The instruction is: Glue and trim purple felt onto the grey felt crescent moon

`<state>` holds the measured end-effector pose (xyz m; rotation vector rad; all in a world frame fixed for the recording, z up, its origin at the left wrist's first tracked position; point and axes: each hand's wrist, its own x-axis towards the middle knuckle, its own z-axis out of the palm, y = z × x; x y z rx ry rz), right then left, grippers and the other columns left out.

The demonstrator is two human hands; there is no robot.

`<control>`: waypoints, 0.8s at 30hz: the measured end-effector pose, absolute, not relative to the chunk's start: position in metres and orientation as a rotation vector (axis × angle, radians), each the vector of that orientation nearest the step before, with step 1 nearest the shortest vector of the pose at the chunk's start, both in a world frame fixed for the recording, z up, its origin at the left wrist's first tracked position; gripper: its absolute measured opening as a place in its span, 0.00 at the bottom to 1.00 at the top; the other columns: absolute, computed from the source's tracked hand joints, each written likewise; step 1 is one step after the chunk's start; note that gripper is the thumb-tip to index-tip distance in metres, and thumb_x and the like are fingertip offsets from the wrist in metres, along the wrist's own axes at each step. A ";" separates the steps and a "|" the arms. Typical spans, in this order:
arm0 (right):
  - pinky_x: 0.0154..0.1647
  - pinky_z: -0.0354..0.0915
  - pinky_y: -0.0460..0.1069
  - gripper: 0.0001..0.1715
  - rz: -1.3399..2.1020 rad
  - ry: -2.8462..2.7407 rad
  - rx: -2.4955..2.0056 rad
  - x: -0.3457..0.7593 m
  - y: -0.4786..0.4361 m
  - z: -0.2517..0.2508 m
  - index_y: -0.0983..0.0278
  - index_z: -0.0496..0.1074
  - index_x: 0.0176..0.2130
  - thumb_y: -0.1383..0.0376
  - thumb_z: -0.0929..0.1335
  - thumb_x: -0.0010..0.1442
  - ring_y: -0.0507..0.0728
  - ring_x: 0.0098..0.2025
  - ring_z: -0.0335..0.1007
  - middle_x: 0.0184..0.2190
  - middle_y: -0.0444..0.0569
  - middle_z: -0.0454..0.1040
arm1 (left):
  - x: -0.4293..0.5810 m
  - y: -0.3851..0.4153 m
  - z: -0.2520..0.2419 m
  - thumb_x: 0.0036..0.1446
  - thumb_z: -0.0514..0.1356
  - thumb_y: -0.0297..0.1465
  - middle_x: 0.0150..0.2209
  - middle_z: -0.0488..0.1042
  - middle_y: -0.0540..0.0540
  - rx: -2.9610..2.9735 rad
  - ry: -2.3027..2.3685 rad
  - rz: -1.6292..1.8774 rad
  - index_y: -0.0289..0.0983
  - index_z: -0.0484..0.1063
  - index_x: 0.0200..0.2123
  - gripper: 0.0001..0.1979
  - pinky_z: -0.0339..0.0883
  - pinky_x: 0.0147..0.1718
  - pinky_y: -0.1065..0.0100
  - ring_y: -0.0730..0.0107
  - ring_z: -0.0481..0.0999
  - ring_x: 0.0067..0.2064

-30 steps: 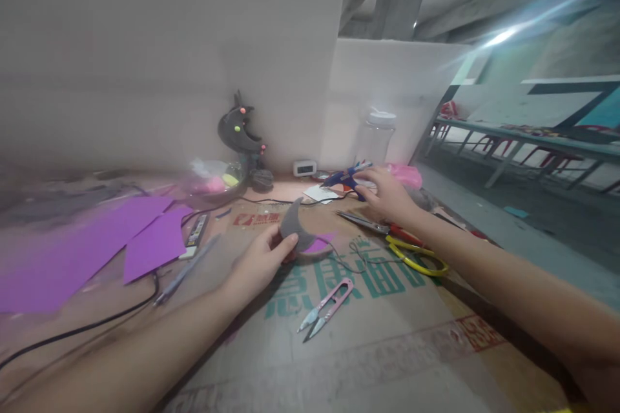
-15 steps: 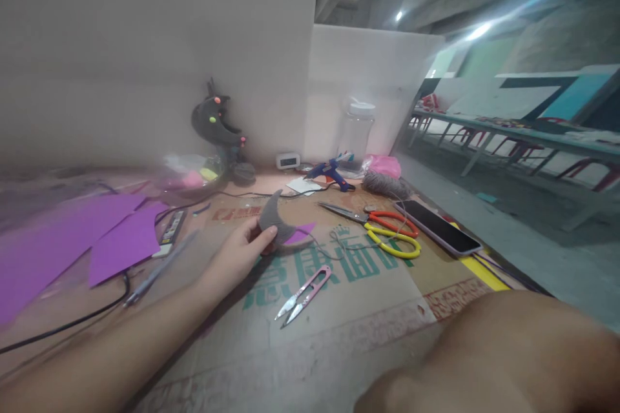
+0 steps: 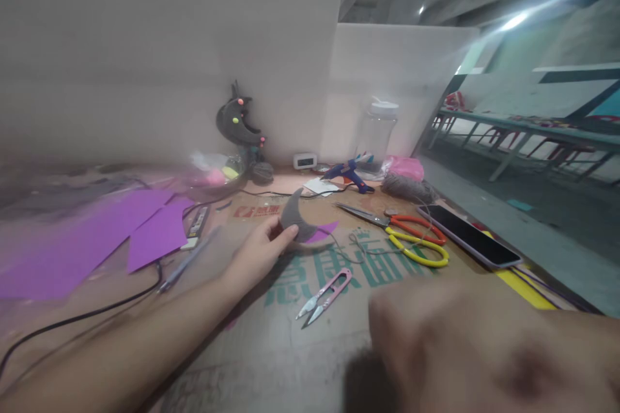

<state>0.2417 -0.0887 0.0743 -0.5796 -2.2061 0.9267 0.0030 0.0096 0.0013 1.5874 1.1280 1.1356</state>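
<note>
Between thumb and fingers, my left hand (image 3: 264, 246) grips a crescent moon (image 3: 296, 219) wrapped in grey yarn, its purple card tip (image 3: 321, 232) bare on the right. A grey strand (image 3: 361, 248) trails from it toward the yarn ball (image 3: 409, 187). Close to the camera at lower right is my right hand (image 3: 436, 342), smeared by motion, so its fingers do not show clearly. Thread snips (image 3: 325, 297) with a pink handle lie in front of the crescent. Beyond my right hand rest scissors (image 3: 411, 235) with orange and yellow handles.
A phone (image 3: 469, 235) lies to the right. Behind are a blue glue gun (image 3: 349, 174), a small clock (image 3: 305, 161), a clear bottle (image 3: 378, 132) and a dark crescent ornament (image 3: 238, 122). Purple sheets (image 3: 157, 239), a pen (image 3: 186, 263) and a black cable (image 3: 92, 310) are at left.
The view has turned slightly left, so the things appear further right. My right hand has come into view at the lower right. My left hand keeps hold of the crescent moon.
</note>
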 end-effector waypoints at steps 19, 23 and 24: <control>0.37 0.68 0.49 0.23 0.701 -2.000 -1.196 0.230 -0.003 0.008 0.60 0.66 0.54 0.62 0.69 0.59 0.55 0.35 0.74 0.33 0.45 0.77 | 0.003 0.005 0.001 0.59 0.58 0.42 0.21 0.62 0.55 1.556 1.102 1.061 0.37 0.69 0.29 0.14 0.54 0.24 0.72 0.73 0.61 0.24; 0.30 0.63 0.46 0.21 0.715 -2.022 -1.216 0.233 -0.001 0.002 0.61 0.65 0.57 0.64 0.63 0.65 0.52 0.25 0.67 0.23 0.38 0.70 | 0.001 0.006 -0.003 0.61 0.57 0.42 0.23 0.63 0.55 1.613 1.132 1.052 0.38 0.68 0.29 0.15 0.55 0.26 0.71 0.72 0.63 0.26; 0.30 0.61 0.46 0.20 0.654 -2.030 -1.228 0.234 0.000 0.001 0.62 0.66 0.56 0.64 0.63 0.65 0.51 0.25 0.66 0.23 0.39 0.69 | 0.001 0.006 -0.004 0.61 0.57 0.42 0.23 0.63 0.55 1.636 1.139 1.051 0.38 0.67 0.29 0.15 0.55 0.26 0.71 0.72 0.63 0.26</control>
